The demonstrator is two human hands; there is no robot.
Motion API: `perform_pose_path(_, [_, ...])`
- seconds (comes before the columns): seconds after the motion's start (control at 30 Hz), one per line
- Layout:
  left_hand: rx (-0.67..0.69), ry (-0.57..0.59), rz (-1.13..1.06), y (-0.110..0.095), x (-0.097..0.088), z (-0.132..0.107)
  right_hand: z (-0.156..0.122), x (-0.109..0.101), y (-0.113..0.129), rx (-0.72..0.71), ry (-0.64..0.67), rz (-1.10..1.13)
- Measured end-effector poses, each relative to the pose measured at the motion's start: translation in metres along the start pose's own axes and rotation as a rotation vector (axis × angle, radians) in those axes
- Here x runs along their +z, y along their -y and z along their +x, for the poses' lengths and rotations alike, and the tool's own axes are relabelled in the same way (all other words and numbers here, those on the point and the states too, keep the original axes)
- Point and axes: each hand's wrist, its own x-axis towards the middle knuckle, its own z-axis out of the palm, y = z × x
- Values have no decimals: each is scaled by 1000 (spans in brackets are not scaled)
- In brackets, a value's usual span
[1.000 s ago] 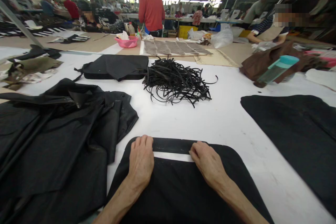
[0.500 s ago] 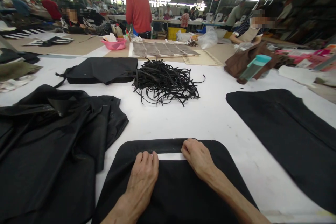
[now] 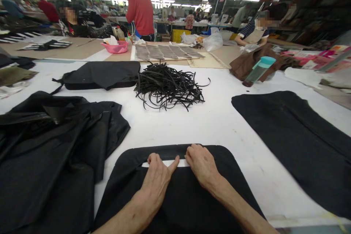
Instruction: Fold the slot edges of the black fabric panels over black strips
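A black fabric panel (image 3: 208, 204) with rounded top corners lies in front of me. Near its top edge is a long narrow slot, and white table surface shows through it. My left hand (image 3: 157, 175) rests over the slot's left part, its thumb spread to the right across the gap and its fingertips at the upper strip. At the slot's right end, my right hand (image 3: 201, 162) has bent fingers closed on the strip along the top edge. The undersides of the right fingertips are hidden.
Crumpled black fabric (image 3: 55, 153) lies left, another black panel (image 3: 296, 142) right. Ahead are a heap of black strips (image 3: 168, 86) and a stack of black pieces (image 3: 101, 75). A teal-lidded bottle (image 3: 259, 71) stands by brown fabric. Co-workers are beyond the white table (image 3: 175, 128).
My left hand has shifted up and its thumb has spread away from the fingers. More of the slot shows on the left. My right hand stays at the strip.
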Motion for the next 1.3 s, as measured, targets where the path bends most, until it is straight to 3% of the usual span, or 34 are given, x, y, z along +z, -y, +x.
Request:
perform_pose_path(0.17, [-7, -60, -127, 17, 14, -16, 2, 2, -2, 3, -1, 39])
perform_pose_path(0.3, [-105, -80, -231, 36, 27, -30, 3, 2, -3, 3, -5, 47])
perform_pose_path(0.43, [-186, -83, -261, 42, 24, -32, 2, 0, 2, -5, -7, 42])
perform_pose_path(0.57, [-223, -121, -279, 26, 7, -19, 0, 1, 13, -33, -12, 37])
perform_pose_path(0.67, [-42, -188, -379, 4, 2, -7, -1, 2, 17, -53, -29, 48])
perform_pose_path(0.77, [57, -152, -488, -9, 7, 2, -1, 2, 10, -72, -40, 68])
perform_pose_path(1.03, [-33, -70, -670, -1, 14, 6, -9, 4, -26, -233, -88, 283])
perform_pose_path(1.2, [-16, -126, -637, -6, 15, 9, -14, 7, -33, -302, -104, 168])
perform_pose_path(1.3, [26, -160, -639, -9, 18, 14, -18, 7, -45, -270, -134, 134])
